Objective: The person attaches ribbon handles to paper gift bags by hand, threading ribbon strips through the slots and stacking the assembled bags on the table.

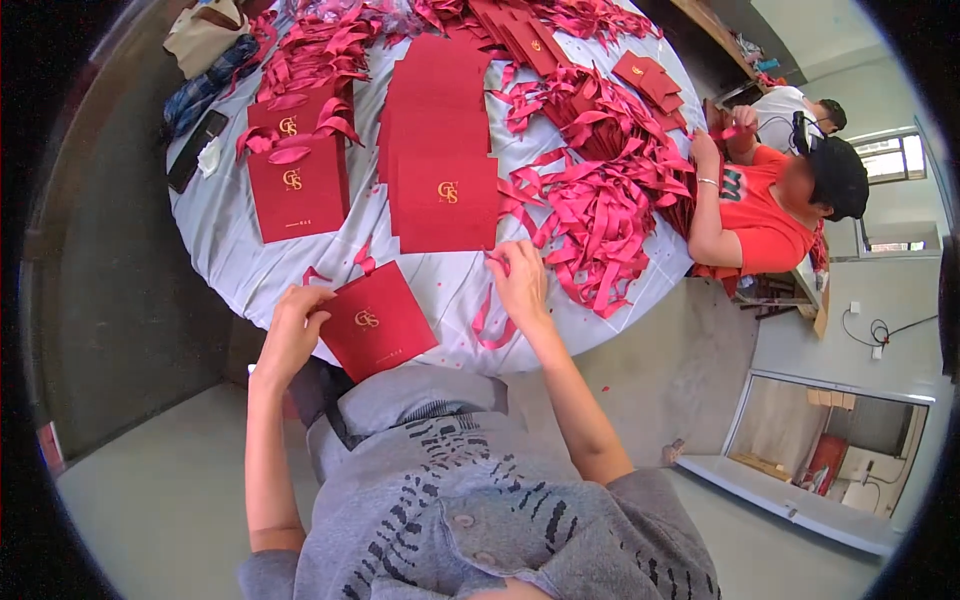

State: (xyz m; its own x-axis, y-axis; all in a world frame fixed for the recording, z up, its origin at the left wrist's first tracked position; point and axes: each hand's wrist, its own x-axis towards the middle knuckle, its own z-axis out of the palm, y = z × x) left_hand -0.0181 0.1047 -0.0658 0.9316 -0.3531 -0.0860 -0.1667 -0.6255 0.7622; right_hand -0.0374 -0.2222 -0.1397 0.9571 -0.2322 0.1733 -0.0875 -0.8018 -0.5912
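Observation:
A small red paper gift bag (388, 318) with a gold emblem lies tilted at the table's near edge. My left hand (290, 335) grips its upper left corner between thumb and fingers. Short ribbon ends stick up beyond the bag's top edge. To the right, my right hand (522, 285) pinches a pink ribbon (480, 322), whose loop hangs down onto the cloth. Just beyond the hands lies a stack of flat red bags (440, 215). Farther left sit finished-looking red bags with ribbon handles (300, 205).
A large heap of pink ribbons (605, 225) covers the right side of the round, white-clothed table (225, 250). A phone (198, 150) and crumpled tissue (209, 157) lie at the left rim. A co-worker in an orange shirt (775, 225) sits at the right, another person behind.

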